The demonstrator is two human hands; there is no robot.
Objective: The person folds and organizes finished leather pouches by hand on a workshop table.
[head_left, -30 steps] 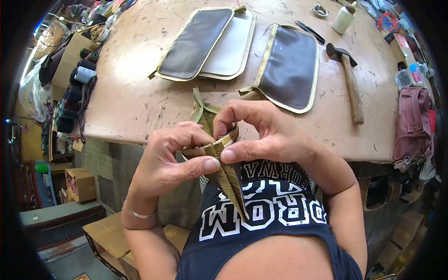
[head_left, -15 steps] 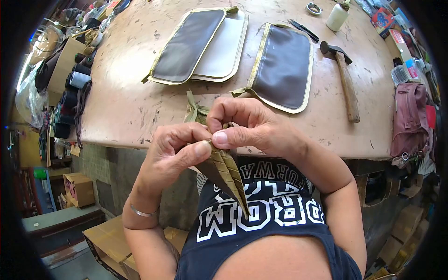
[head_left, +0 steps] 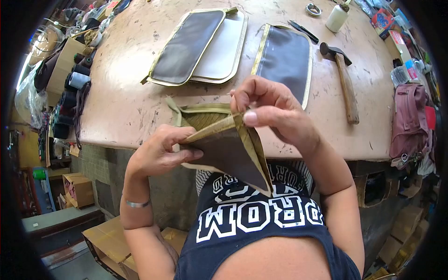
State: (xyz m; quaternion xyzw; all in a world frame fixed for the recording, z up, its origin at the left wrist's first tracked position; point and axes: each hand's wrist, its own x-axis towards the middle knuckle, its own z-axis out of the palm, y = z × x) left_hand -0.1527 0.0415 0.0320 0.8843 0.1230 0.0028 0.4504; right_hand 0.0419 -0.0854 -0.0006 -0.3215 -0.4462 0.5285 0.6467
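Between my hands, over the table's near edge, is an unfinished zippered pouch point(head_left: 219, 153) with a dark brown panel, olive edging and a woven-pattern inner side. My left hand point(head_left: 165, 148) grips its left part, thumb on the brown panel. My right hand point(head_left: 277, 109) pinches the upper right corner, where a zipper tape point(head_left: 205, 108) ends. A loose tape end sticks up at the pouch's far left. Beyond my hands lie two stacked pouch panels point(head_left: 189, 46) and another brown panel point(head_left: 284, 58), partly hidden behind my right hand.
A hammer point(head_left: 345, 84) lies to the right on the table point(head_left: 121, 93). Farther back are a black cutter point(head_left: 303, 31), a white bottle point(head_left: 337, 17) and a tape roll point(head_left: 313, 9). Thread spools point(head_left: 65, 112) line the left edge; a mauve bag point(head_left: 409, 119) stands at the right.
My hands have moved apart, the right one up and to the right. The pouch has been spread wider, so its brown panel and zipper edge show more.
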